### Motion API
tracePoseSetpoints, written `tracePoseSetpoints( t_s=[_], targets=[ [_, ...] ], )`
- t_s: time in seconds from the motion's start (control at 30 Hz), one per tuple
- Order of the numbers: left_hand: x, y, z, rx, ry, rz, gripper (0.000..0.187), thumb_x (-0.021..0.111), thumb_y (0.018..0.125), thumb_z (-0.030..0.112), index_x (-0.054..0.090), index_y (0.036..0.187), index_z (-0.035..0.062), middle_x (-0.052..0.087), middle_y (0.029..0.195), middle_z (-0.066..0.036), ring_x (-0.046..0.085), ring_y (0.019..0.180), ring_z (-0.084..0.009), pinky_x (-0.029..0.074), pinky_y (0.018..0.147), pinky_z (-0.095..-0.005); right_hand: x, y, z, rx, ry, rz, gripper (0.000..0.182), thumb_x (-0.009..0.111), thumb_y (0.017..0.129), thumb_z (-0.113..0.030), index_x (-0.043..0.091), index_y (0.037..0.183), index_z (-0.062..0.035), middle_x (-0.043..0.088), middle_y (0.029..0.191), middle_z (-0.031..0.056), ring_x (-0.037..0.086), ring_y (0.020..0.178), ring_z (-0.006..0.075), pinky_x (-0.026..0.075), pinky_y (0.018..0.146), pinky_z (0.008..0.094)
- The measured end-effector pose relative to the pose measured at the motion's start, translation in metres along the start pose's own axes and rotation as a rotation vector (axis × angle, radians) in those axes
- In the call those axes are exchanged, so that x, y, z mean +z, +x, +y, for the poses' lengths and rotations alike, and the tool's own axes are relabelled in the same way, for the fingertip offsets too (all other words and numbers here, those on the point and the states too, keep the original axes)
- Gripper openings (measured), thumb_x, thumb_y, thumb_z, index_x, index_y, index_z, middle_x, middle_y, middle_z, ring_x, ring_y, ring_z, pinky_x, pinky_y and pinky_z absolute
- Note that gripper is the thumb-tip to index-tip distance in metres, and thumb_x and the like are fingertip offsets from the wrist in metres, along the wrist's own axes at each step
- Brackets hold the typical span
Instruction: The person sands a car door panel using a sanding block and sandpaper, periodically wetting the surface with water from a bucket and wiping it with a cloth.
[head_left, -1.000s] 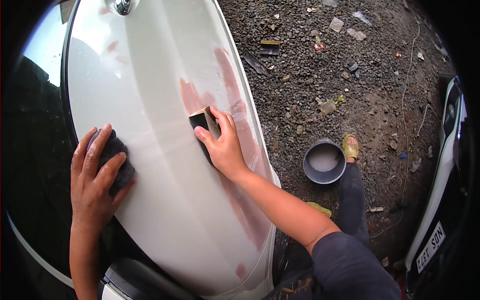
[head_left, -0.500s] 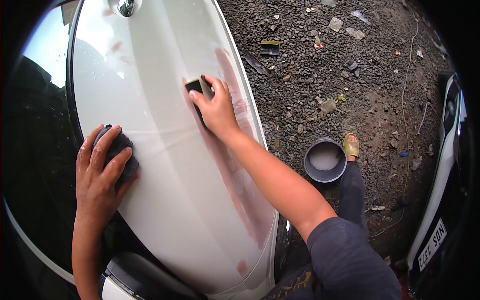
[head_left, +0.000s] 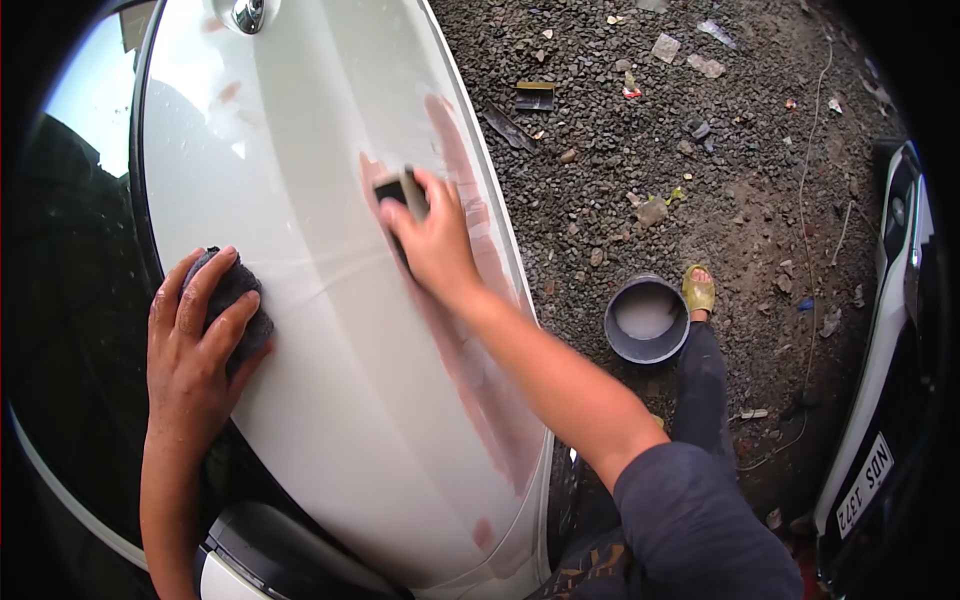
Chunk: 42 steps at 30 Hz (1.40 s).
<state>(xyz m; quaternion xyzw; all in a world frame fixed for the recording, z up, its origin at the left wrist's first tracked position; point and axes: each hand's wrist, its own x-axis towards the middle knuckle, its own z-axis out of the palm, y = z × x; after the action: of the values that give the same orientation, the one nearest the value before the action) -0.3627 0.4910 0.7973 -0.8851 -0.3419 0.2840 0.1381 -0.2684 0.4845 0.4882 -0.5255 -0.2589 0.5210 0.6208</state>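
Note:
A white car door panel point(head_left: 310, 330) fills the middle, with reddish-brown patches point(head_left: 450, 340) running along its right part. My right hand point(head_left: 433, 235) grips a dark, flat-sided block point(head_left: 393, 190) against the panel, at the upper end of the longer patch. On the left, near the window edge, my left hand point(head_left: 195, 330) is closed round a dark grey cloth point(head_left: 235, 300) that rests on the panel. Its fingers are wet. The underside of the block is hidden.
A grey bucket point(head_left: 647, 320) of cloudy liquid stands on the gravel point(head_left: 600, 200) beside a sandalled foot point(head_left: 699, 288). A side mirror point(head_left: 270, 550) is at lower left, a chrome handle point(head_left: 248, 14) at the top. Another vehicle point(head_left: 870, 440) stands at far right.
My right hand and the block have moved slightly down the panel, uncovering more of the patch's upper end. My left hand stays on the cloth. The view has shifted a little.

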Motion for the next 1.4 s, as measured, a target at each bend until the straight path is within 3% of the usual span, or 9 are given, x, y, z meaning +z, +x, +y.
tracePoseSetpoints(
  t_s=[0.13, 0.3, 0.47, 0.67, 0.77, 0.87, 1.07, 1.27, 1.4],
  targets=[
    [0.002, -0.002, 0.000, -0.004, -0.001, -0.010, 0.052, 0.089, 0.069, 0.011, 0.067, 0.117, 0.0126, 0.050, 0.154, -0.010, 0.044, 0.143, -0.0400, 0.041, 0.115, -0.0523, -0.009, -0.048, 0.003, 0.019, 0.088, -0.030, 0.061, 0.075, 0.091, -0.025, 0.051, 0.140, 0.0029, 0.054, 0.133, 0.0218, 0.049, 0.126, 0.0394, 0.039, 0.110, 0.0474],
    [-0.001, -0.002, 0.000, -0.003, -0.001, -0.017, 0.052, 0.089, 0.070, 0.011, 0.067, 0.117, 0.0123, 0.050, 0.154, -0.010, 0.043, 0.143, -0.0400, 0.041, 0.115, -0.0524, 0.004, 0.022, -0.008, -0.005, -0.032, 0.013, 0.062, 0.074, 0.092, -0.024, 0.049, 0.141, 0.0033, 0.053, 0.135, 0.0217, 0.048, 0.125, 0.0405, 0.039, 0.110, 0.0498],
    [0.000, -0.001, -0.001, 0.004, -0.005, -0.010, 0.053, 0.089, 0.069, 0.011, 0.066, 0.117, 0.0123, 0.050, 0.154, -0.010, 0.043, 0.144, -0.0401, 0.041, 0.116, -0.0526, -0.009, -0.047, 0.007, -0.038, -0.019, -0.017, 0.062, 0.075, 0.092, -0.024, 0.049, 0.141, 0.0030, 0.054, 0.134, 0.0216, 0.049, 0.124, 0.0399, 0.039, 0.109, 0.0480],
    [0.000, -0.001, 0.000, 0.000, 0.008, -0.002, 0.053, 0.089, 0.069, 0.011, 0.066, 0.117, 0.0127, 0.050, 0.154, -0.008, 0.043, 0.144, -0.0393, 0.041, 0.116, -0.0530, 0.001, 0.015, -0.006, 0.001, -0.018, 0.003, 0.060, 0.074, 0.093, -0.024, 0.051, 0.140, 0.0033, 0.054, 0.135, 0.0206, 0.048, 0.125, 0.0395, 0.039, 0.110, 0.0479],
    [0.002, -0.003, 0.000, 0.001, 0.015, 0.003, 0.054, 0.089, 0.069, 0.012, 0.066, 0.117, 0.0128, 0.051, 0.153, -0.008, 0.043, 0.144, -0.0386, 0.040, 0.116, -0.0533, -0.010, -0.026, 0.002, -0.036, -0.020, -0.011, 0.060, 0.074, 0.093, -0.024, 0.050, 0.141, 0.0037, 0.054, 0.134, 0.0206, 0.047, 0.128, 0.0391, 0.039, 0.110, 0.0473],
    [0.002, -0.004, -0.003, 0.017, 0.011, -0.009, 0.054, 0.089, 0.069, 0.012, 0.066, 0.118, 0.0133, 0.051, 0.153, -0.007, 0.044, 0.143, -0.0380, 0.039, 0.115, -0.0536, -0.017, -0.086, 0.015, 0.071, 0.097, -0.012, 0.061, 0.074, 0.092, -0.024, 0.050, 0.141, 0.0040, 0.054, 0.134, 0.0213, 0.047, 0.129, 0.0395, 0.039, 0.111, 0.0466],
    [0.000, -0.002, -0.001, 0.021, -0.005, -0.010, 0.054, 0.088, 0.069, 0.012, 0.066, 0.118, 0.0139, 0.053, 0.150, -0.008, 0.045, 0.141, -0.0386, 0.040, 0.113, -0.0548, 0.004, 0.029, 0.004, -0.028, 0.013, -0.003, 0.063, 0.076, 0.092, -0.026, 0.050, 0.141, 0.0039, 0.054, 0.133, 0.0215, 0.046, 0.131, 0.0391, 0.039, 0.111, 0.0459],
    [0.002, -0.005, -0.003, 0.058, 0.012, -0.002, 0.047, 0.086, 0.072, 0.012, 0.067, 0.116, 0.0137, 0.056, 0.144, -0.008, 0.049, 0.134, -0.0384, 0.041, 0.109, -0.0556, -0.016, -0.071, 0.015, 0.059, 0.067, -0.033, 0.061, 0.074, 0.092, -0.025, 0.051, 0.139, 0.0041, 0.053, 0.133, 0.0216, 0.047, 0.129, 0.0396, 0.039, 0.111, 0.0470],
    [0.000, -0.004, 0.001, 0.055, 0.029, 0.023, 0.049, 0.086, 0.071, 0.012, 0.068, 0.116, 0.0151, 0.057, 0.142, -0.007, 0.050, 0.132, -0.0378, 0.042, 0.107, -0.0545, 0.006, 0.010, -0.004, -0.001, 0.029, -0.027, 0.060, 0.073, 0.093, -0.026, 0.050, 0.140, 0.0023, 0.050, 0.138, 0.0221, 0.047, 0.128, 0.0399, 0.040, 0.110, 0.0482]
  ],
)
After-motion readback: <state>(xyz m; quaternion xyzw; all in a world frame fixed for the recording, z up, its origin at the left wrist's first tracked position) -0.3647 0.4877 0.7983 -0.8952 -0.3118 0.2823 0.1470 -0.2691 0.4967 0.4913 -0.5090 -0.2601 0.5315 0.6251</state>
